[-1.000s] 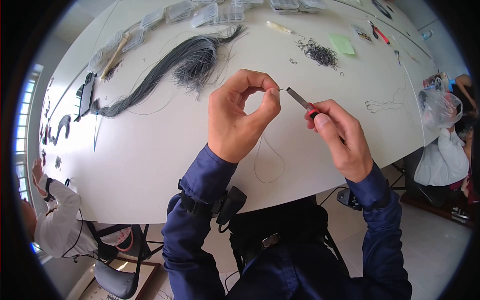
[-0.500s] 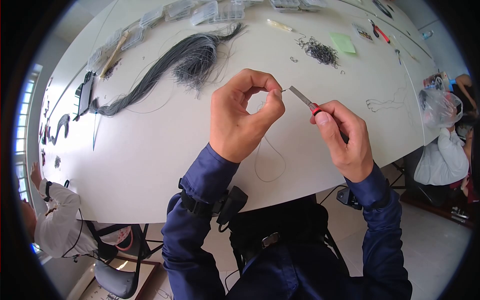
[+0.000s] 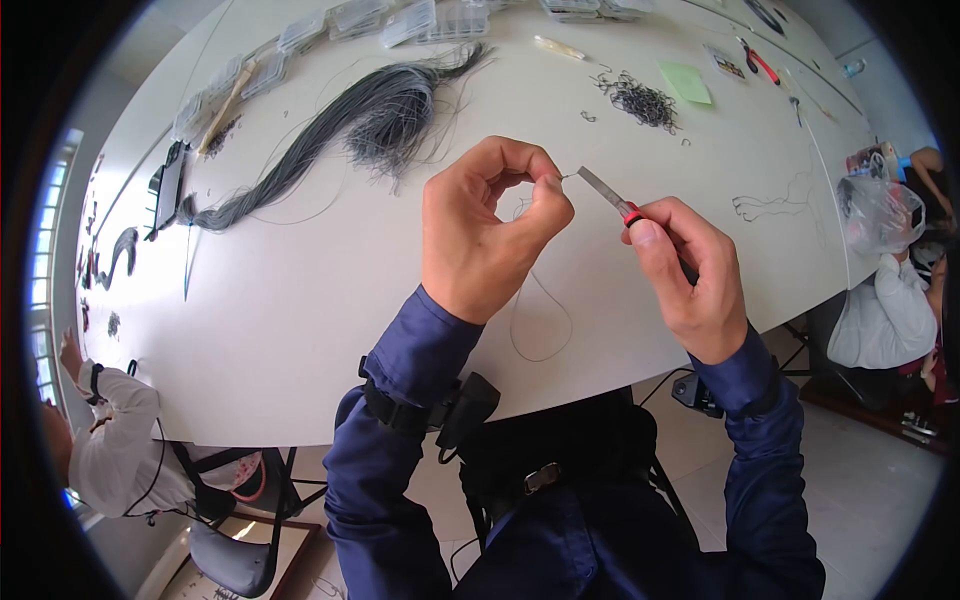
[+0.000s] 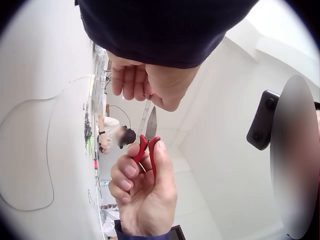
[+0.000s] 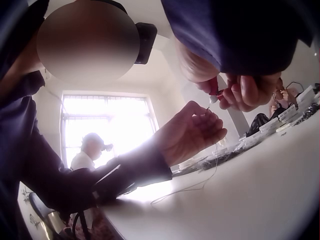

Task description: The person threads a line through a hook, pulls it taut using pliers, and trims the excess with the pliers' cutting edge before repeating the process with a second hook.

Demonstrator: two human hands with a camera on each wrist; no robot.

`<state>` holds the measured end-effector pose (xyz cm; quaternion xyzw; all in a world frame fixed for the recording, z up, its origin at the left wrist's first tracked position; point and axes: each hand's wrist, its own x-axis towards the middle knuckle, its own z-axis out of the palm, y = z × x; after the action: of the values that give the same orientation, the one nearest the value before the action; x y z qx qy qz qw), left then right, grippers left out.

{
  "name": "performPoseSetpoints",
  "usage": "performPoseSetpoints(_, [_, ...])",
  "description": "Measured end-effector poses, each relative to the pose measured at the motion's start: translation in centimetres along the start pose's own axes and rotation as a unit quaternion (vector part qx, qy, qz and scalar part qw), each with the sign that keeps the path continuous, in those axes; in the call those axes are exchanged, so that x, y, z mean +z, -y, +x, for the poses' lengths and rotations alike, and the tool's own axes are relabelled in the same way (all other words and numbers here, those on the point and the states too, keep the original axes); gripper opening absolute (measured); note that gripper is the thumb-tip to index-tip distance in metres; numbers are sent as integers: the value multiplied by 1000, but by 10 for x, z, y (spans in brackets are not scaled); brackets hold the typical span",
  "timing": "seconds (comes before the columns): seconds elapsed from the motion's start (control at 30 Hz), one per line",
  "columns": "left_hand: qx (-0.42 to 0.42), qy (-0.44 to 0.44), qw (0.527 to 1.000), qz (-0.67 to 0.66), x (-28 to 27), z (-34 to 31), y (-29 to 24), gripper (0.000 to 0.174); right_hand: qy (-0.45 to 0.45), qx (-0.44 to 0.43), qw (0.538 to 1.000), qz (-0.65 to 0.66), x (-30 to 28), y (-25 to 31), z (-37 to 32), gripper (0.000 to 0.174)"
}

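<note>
The left hand pinches a tiny dark piece between thumb and forefinger; a thin line hangs in a loop beneath it. Red-handled pliers are gripped by the right hand, their grey jaws pointing at the pinched piece, just right of the left fingertips. In the left wrist view the pliers' red handles lie within the right hand, below the left hand. The right wrist view shows the line trailing from the left hand over the table.
A bundle of grey strands lies at the back left, clear plastic boxes behind it. Right of these are a heap of dark hooks, a green paper and other pliers. People in white sit at both sides.
The pliers have drawn slightly away from the left fingertips, and their tips have risen a little. The left hand has shifted slightly right, still pinching the small piece.
</note>
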<state>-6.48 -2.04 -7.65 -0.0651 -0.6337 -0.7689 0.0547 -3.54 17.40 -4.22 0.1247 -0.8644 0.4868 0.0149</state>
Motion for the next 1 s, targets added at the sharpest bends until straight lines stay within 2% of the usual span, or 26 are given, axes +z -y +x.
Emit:
performPoseSetpoints(0.17, [-32, -1, 999, -18, 0, -1, -4, 10, 11, 11, 1000, -7, -1, 1, -1, 24])
performPoseSetpoints(0.43, [-27, 9, 999, -26, 0, -1, -5, 12, 24, 34, 999, -3, -4, 5, 1, 27])
performPoseSetpoints(0.63, [-17, 7, 1000, -17, 0, -1, -3, 11, 19, 49, 993, 101, -3, -7, 1, 32])
performPoseSetpoints(0.73, [-12, 19, 1000, -5, -1, -1, -2, 11, 46, 52, 991, 110, -4, -4, 3, 31])
performPoseSetpoints(1.0, [-26, 14, 999, -22, -1, -1, -3, 13, 71, 80, 992, 64, -10, 9, 3, 31])
